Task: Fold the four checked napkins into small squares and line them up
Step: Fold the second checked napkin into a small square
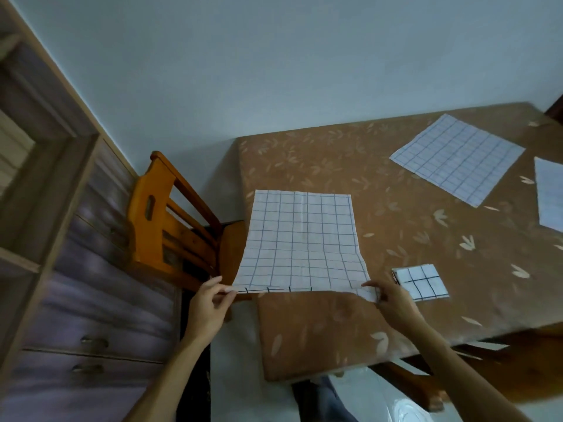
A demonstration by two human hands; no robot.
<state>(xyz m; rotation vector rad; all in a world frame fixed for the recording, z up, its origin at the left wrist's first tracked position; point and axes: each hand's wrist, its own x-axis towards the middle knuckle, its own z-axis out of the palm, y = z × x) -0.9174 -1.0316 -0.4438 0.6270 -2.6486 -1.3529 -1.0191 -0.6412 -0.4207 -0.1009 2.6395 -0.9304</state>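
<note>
Napkin [301,242] near edge pinched, left hand [210,303], right hand [391,303].

Rightmost napkin [551,196] cut off by frame edge.

The tabletop [396,214] wears a warm brown cover printed with pale cream leaf sprigs. The open napkin [301,242] at centre is white with a thin blue check. The folded napkin [422,283] at 4 o'clock shows darker, near-black lines on white. The flat napkin [457,158] at 2 o'clock has the same blue grid. The chair [155,214] at 9 o'clock is orange-brown wood; the wall [243,71] is pale blue-grey.
</note>
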